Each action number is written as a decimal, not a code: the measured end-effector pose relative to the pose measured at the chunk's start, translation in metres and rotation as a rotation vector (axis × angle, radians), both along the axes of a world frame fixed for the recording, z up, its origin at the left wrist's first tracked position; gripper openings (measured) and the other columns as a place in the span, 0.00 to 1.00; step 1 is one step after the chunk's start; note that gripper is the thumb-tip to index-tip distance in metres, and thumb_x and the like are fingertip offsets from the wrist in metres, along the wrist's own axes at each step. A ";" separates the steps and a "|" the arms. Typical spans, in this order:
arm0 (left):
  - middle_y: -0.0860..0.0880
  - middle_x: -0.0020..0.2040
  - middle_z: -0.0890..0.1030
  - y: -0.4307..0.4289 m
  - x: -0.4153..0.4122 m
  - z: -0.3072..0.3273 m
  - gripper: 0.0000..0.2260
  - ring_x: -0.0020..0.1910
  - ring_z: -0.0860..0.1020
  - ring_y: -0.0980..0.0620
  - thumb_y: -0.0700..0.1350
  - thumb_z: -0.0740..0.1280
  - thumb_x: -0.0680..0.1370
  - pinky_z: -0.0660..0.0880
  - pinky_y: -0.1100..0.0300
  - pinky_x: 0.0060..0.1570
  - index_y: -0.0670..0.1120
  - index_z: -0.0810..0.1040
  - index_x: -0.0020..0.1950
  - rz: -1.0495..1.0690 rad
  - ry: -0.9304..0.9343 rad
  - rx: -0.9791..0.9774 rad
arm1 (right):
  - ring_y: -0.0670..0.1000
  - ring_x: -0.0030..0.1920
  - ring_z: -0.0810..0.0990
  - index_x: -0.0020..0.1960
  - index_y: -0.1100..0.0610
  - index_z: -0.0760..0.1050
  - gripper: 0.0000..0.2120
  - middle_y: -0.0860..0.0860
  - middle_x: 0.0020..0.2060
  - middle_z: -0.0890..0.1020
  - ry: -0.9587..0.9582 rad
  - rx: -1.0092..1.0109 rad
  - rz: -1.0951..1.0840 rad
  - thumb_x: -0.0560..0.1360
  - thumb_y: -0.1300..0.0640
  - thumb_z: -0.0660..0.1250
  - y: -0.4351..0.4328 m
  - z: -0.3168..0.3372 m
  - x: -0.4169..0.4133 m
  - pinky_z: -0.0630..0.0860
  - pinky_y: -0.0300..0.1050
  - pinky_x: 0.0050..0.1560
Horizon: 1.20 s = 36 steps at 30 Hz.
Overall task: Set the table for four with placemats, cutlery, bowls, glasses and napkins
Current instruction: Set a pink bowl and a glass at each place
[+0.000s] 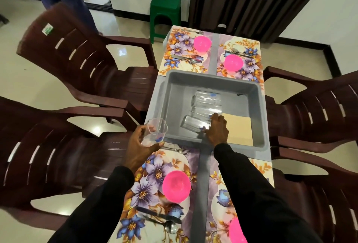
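One glass in the left hand, the right hand down in the tub on another.
Two dark brown chairs [81, 64] stand close along the left edge of the table [204, 171] on a glossy cream floor, with open floor beyond them; a green stool [164, 8] and a dark curtain [242, 0] stand past the far end. The left hand [138, 142] grips a clear glass [156, 132], mouth up, just outside the left wall of the grey tub [213, 77] and above the near-left floral placemat [153, 169] with its pink bowl [176, 186] and cutlery [164, 217]. Inside the tub more glasses [207, 101] lie on their sides; the right hand [217, 131] curls its fingers round the nearest lying glass [193, 124], just left of the beige napkins [239, 129]. Two right-side chairs [319, 111] crowd the right edge.
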<state>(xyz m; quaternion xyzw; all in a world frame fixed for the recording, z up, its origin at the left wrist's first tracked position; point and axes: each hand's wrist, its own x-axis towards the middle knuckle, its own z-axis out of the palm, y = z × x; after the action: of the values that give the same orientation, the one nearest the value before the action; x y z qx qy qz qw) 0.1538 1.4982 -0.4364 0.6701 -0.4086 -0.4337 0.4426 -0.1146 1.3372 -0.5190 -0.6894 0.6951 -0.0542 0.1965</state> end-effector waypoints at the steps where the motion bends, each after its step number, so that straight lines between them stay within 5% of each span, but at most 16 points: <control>1: 0.53 0.57 0.83 0.001 0.000 0.000 0.29 0.56 0.81 0.58 0.59 0.79 0.61 0.77 0.66 0.54 0.51 0.77 0.58 0.007 0.002 0.001 | 0.62 0.61 0.74 0.65 0.58 0.69 0.28 0.59 0.61 0.74 0.033 -0.011 0.048 0.71 0.56 0.78 -0.003 -0.001 0.000 0.78 0.55 0.51; 5: 0.52 0.57 0.82 0.003 -0.003 0.001 0.30 0.55 0.81 0.58 0.54 0.80 0.63 0.77 0.71 0.50 0.46 0.76 0.60 0.020 -0.007 0.011 | 0.62 0.65 0.72 0.70 0.58 0.69 0.34 0.58 0.64 0.76 -0.032 0.108 0.160 0.69 0.57 0.80 -0.014 -0.005 -0.004 0.75 0.56 0.61; 12: 0.50 0.57 0.83 0.013 -0.004 0.007 0.27 0.53 0.81 0.60 0.50 0.80 0.65 0.78 0.69 0.50 0.43 0.76 0.60 0.004 0.026 -0.021 | 0.57 0.63 0.76 0.67 0.57 0.73 0.32 0.57 0.63 0.75 -0.231 0.082 0.108 0.68 0.51 0.81 -0.007 -0.002 -0.008 0.75 0.51 0.63; 17: 0.53 0.56 0.84 0.023 -0.003 0.013 0.29 0.55 0.82 0.57 0.56 0.79 0.62 0.77 0.68 0.52 0.49 0.77 0.59 -0.028 0.059 -0.066 | 0.52 0.57 0.78 0.66 0.54 0.75 0.31 0.53 0.61 0.71 -0.390 -0.077 0.122 0.67 0.51 0.82 0.015 0.022 -0.014 0.81 0.48 0.56; 23: 0.56 0.56 0.83 0.032 -0.008 0.020 0.26 0.56 0.81 0.61 0.52 0.80 0.63 0.77 0.68 0.53 0.55 0.76 0.59 -0.079 0.052 -0.052 | 0.49 0.57 0.77 0.65 0.53 0.74 0.30 0.49 0.61 0.76 -0.481 -0.146 0.093 0.67 0.52 0.81 0.041 0.059 -0.021 0.74 0.28 0.45; 28: 0.55 0.56 0.84 0.042 -0.008 0.027 0.27 0.58 0.82 0.55 0.55 0.80 0.62 0.79 0.60 0.57 0.55 0.77 0.58 -0.101 0.082 -0.105 | 0.46 0.56 0.78 0.64 0.50 0.72 0.29 0.47 0.60 0.79 -0.583 -0.216 0.077 0.68 0.51 0.81 0.071 0.113 -0.026 0.77 0.35 0.47; 36: 0.49 0.59 0.84 0.063 -0.015 0.041 0.31 0.60 0.82 0.52 0.50 0.82 0.63 0.79 0.62 0.56 0.52 0.76 0.63 -0.183 0.210 -0.155 | 0.45 0.58 0.79 0.66 0.51 0.74 0.31 0.45 0.58 0.81 -0.638 -0.210 0.021 0.68 0.47 0.81 0.154 0.156 -0.051 0.79 0.39 0.53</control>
<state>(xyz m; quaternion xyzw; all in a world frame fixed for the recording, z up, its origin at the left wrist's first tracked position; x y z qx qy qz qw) 0.1388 1.5612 -0.3953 0.5448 -0.4518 -0.5069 0.4920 -0.1659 1.4916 -0.3626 -0.6613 0.5819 -0.3367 0.3328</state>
